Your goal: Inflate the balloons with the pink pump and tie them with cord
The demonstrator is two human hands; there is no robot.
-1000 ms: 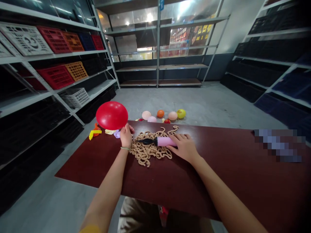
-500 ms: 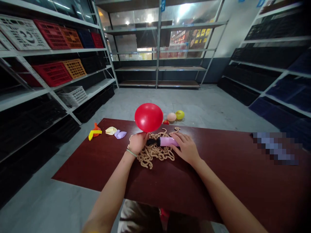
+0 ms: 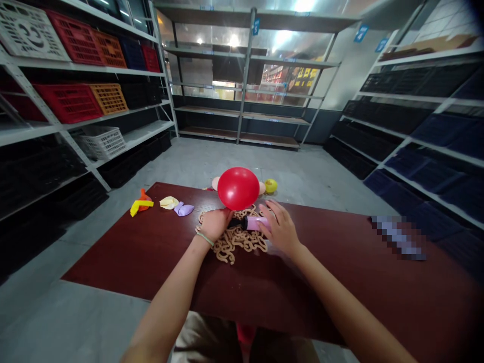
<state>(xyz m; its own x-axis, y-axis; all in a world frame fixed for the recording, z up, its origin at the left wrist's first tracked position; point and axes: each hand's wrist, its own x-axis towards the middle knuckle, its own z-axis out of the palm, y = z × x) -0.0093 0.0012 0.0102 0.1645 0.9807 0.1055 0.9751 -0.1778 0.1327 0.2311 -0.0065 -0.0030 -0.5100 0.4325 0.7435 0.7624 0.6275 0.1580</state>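
Note:
A round, inflated red balloon [image 3: 238, 188] stands up above my left hand [image 3: 215, 225], whose fingers are closed at its neck. The neck meets the black nozzle end of a hand pump [image 3: 255, 223] with a pink barrel; my fingers partly hide this join. My right hand [image 3: 282, 228] is at the barrel's right end, fingers spread and thumb apart; I cannot tell whether it touches the barrel. Under the pump and both hands lies a tangled heap of tan, curly cord-like pieces [image 3: 236, 247].
Deflated yellow [image 3: 141, 205], cream [image 3: 169, 202] and lilac balloons [image 3: 184, 208] lie on the dark red table [image 3: 124, 252] at left. A yellow round object [image 3: 270, 186] sits behind the red balloon. A blurred-out item [image 3: 397, 237] lies at right. Shelves with crates [image 3: 75, 103] surround the table.
My right hand's fingers have lifted and spread from lying over the pump's barrel. The red balloon has shifted slightly right and down in view. The camera has also tilted.

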